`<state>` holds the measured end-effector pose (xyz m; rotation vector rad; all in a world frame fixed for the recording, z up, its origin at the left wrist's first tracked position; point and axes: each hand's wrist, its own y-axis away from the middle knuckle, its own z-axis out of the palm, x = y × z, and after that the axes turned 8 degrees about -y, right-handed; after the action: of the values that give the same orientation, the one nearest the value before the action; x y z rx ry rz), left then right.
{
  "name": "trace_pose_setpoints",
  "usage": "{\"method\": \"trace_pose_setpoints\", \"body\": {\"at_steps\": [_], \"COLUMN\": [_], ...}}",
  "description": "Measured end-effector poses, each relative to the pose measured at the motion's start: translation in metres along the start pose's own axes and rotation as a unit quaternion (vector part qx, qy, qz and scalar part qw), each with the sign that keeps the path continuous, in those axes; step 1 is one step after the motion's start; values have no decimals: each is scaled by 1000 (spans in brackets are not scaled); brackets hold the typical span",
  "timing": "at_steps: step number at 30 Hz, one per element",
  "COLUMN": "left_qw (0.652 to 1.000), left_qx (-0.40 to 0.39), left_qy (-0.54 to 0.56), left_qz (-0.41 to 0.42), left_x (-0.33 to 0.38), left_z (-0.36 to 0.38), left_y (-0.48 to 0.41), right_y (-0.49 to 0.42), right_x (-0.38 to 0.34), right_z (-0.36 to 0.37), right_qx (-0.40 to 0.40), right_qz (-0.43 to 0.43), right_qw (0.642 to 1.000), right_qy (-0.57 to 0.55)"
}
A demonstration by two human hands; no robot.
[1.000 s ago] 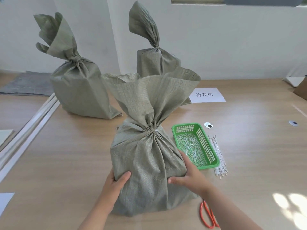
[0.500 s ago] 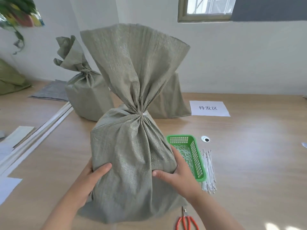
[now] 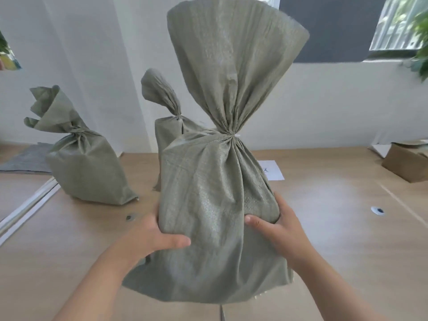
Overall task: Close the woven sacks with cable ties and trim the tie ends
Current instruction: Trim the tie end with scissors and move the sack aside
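Bright, even daylight fills the room, coming from the window [image 3: 398,22] at upper right, whose panes are washed pale. The desk [image 3: 335,205] shows a broad soft sheen on its right side, and shadows on it are faint and diffuse. The weave of the sack [image 3: 215,193] glints in patches. The whole frame is slightly soft. The plant [image 3: 420,47] at the right edge is smeared. Wide-angle bending tilts the lines of the wall [image 3: 92,66] and swells the sack's top near the lens.
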<state>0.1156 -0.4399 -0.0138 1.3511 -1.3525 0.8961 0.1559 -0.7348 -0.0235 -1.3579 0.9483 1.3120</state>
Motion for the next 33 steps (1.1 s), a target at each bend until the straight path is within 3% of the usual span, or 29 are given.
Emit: {"method": "trace_pose_setpoints", "body": {"at_steps": [8, 16, 24, 33], "left_qw": [998, 999, 999, 997], "left_qx": [-28, -12, -16, 45], "left_qy": [-2, -22, -43, -48], "left_qz": [51, 29, 23, 28], "left_x": [71, 93, 66, -15], "left_z": [85, 156, 188, 194], "left_y": [-116, -269, -414, -531], "right_y": [-56, -169, -292, -402], "right_x": [-43, -47, 25, 122], "right_z": [-119, -239, -309, -338], "right_qx": [53, 59, 51, 21], "right_qz": [-26, -27, -13, -17], "right_qw": [998, 995, 995, 994], "right_qy": [25, 76, 87, 101]}}
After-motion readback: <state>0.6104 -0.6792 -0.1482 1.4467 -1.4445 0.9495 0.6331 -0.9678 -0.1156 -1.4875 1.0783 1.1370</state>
